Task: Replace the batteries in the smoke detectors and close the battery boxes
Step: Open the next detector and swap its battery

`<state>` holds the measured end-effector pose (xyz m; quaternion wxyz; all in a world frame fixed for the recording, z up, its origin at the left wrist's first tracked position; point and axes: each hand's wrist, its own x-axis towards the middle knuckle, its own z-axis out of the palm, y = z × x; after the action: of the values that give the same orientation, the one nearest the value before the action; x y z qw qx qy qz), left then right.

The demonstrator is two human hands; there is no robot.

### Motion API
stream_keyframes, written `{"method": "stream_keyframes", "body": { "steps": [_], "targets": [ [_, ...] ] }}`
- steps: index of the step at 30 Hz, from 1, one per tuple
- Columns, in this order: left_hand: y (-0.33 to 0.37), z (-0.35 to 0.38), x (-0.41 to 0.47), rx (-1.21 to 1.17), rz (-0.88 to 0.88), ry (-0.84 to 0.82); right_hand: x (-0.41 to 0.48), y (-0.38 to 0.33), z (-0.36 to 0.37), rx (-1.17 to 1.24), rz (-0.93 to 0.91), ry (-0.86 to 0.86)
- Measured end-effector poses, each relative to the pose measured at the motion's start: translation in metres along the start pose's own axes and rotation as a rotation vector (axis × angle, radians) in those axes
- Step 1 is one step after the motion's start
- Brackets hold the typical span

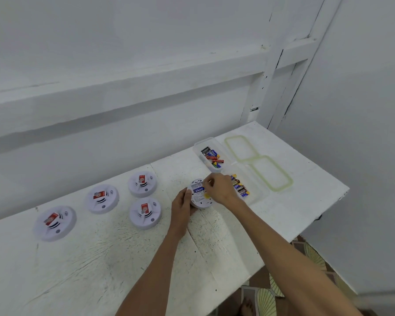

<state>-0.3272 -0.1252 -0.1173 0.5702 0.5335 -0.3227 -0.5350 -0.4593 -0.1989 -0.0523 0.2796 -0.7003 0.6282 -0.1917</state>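
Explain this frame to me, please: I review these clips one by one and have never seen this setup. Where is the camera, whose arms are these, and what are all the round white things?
There is no machine here. The single picture comes from a wide-angle camera worn on a person's head, looking down at their own bare arms over a white table. The left hand steadies a smoke detector turned face down, its battery bay open. The right hand works at that bay with its fingertips; whether it pinches a battery is too small to tell. Four more detectors lie face up to the left. Behind the hands, two clear boxes hold loose batteries, and their two lids lie beside them.
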Motion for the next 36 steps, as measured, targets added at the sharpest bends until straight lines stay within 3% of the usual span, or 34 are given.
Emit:
{"method": "stream_keyframes", "body": {
  "steps": [3, 9, 18, 31, 36],
  "targets": [
    [-0.001, -0.001, 0.0, 0.0, 0.011, -0.001, -0.002, -0.003, 0.014, -0.011, -0.003, -0.043],
    [-0.002, 0.001, 0.0, 0.012, 0.022, 0.003, -0.002, -0.006, 0.027, 0.03, 0.168, 0.082],
    [-0.003, -0.001, 0.001, 0.023, 0.027, 0.006, 0.004, -0.011, 0.034, -0.014, 0.265, 0.088],
    [-0.001, 0.0, -0.001, 0.066, 0.064, -0.005, 0.0, -0.006, 0.03, 0.249, 0.394, 0.163],
    [0.0, 0.0, -0.002, 0.091, 0.06, -0.011, -0.002, -0.017, 0.022, 0.34, 0.351, 0.223]
  ]
}}
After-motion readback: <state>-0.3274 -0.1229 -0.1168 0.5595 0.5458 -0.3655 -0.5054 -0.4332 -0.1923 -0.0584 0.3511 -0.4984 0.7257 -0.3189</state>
